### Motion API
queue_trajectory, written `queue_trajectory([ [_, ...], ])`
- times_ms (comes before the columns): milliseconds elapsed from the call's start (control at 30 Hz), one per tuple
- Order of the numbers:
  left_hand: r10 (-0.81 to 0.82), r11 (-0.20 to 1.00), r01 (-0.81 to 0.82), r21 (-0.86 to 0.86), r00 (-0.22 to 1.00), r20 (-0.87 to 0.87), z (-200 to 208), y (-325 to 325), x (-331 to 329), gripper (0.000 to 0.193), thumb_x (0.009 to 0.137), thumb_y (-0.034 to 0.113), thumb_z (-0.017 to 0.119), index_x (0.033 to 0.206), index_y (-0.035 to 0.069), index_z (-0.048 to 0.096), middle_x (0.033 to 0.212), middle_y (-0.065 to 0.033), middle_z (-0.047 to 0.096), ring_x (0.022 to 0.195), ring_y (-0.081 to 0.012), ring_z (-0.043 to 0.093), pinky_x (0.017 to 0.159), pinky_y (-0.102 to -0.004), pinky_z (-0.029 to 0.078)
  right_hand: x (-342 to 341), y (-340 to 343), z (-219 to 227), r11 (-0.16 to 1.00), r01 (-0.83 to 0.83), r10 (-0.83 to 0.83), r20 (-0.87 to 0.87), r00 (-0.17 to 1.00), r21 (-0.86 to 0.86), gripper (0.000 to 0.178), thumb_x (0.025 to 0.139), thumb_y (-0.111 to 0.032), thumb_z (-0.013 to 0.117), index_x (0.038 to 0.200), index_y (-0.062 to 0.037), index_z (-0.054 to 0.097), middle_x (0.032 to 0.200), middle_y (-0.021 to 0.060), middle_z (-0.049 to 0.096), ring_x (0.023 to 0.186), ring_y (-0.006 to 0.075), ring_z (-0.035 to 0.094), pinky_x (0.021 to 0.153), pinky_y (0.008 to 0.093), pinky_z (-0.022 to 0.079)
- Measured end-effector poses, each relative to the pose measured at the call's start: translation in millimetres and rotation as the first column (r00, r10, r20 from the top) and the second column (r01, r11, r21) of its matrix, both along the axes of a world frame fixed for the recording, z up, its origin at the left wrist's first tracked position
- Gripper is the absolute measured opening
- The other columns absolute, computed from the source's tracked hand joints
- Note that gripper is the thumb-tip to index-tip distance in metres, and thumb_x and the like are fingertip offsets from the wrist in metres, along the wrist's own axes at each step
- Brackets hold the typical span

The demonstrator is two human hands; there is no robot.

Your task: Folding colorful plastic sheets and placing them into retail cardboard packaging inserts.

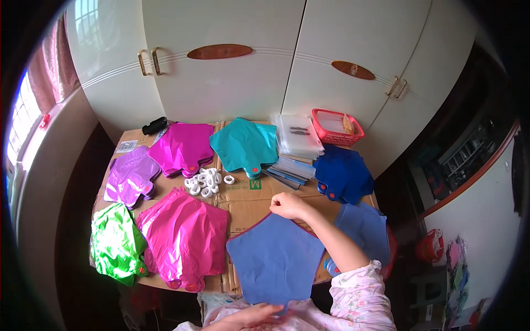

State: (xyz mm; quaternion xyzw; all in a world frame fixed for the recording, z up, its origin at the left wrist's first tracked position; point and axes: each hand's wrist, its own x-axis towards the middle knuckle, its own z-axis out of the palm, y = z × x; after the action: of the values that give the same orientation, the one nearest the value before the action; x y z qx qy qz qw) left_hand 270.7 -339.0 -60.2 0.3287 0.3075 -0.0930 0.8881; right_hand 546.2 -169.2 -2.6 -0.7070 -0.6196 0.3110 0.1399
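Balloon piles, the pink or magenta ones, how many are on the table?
2: one magenta pile at the back, left of the teal pile; one pink pile in front, beside the green pile. More could lie hidden underneath.

A flat, uninflated blue foil balloon point(274, 258) lies spread on the near edge of the cardboard-covered worktop point(251, 201), overhanging it toward the person. It is star-shaped with blunt points, matte blue on the face turned up, with a thin dark red edge showing along its upper rim. Its top point is pinched by the right hand point(288, 206). Its bottom point, over the lap, rests in the left hand point(248, 318). The sheet looks smooth, with only faint creases.
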Motion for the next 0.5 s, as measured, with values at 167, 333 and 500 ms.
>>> queue_trajectory([
  [167,-0.597,-0.029,0.107,0.994,0.796,-0.103,82,41,-49,0.030,0.088,0.024,0.062,0.109,0.003,0.061,0.089,-0.0103,0.061,0.080,-0.0258,0.063,0.069,-0.0342,0.052,7,-3,-1,0.999,-0.014,0.016,-0.056,0.998,0.037,0.025,0.083,-0.028,0.067,0.081,-0.0032,0.064,0.072,0.0074,0.066,0.064,0.0158,0.061,0.061,0.0334,0.049],
  [333,-0.610,0.390,-0.620,0.680,0.379,0.696,174,65,-74,0.038,0.091,0.040,0.053,0.077,0.005,0.053,0.073,-0.0089,0.050,0.063,-0.0261,0.051,0.059,-0.0405,0.041,11,-5,4,0.992,-0.120,0.122,-0.084,0.989,0.023,0.019,0.080,-0.020,0.072,0.081,-0.0029,0.063,0.071,0.0049,0.065,0.060,0.0119,0.059,0.055,0.0291,0.048],
  [500,-0.507,0.637,-0.617,0.462,0.117,0.854,223,68,-77,0.038,0.091,0.044,0.055,0.077,0.009,0.055,0.070,-0.0052,0.050,0.057,-0.0224,0.049,0.047,-0.0349,0.034,14,-2,-3,0.990,-0.138,0.137,-0.124,0.983,-0.003,0.015,0.080,-0.015,0.071,0.079,-0.0027,0.062,0.068,0.0032,0.062,0.058,0.0103,0.058,0.053,0.0267,0.048],
])
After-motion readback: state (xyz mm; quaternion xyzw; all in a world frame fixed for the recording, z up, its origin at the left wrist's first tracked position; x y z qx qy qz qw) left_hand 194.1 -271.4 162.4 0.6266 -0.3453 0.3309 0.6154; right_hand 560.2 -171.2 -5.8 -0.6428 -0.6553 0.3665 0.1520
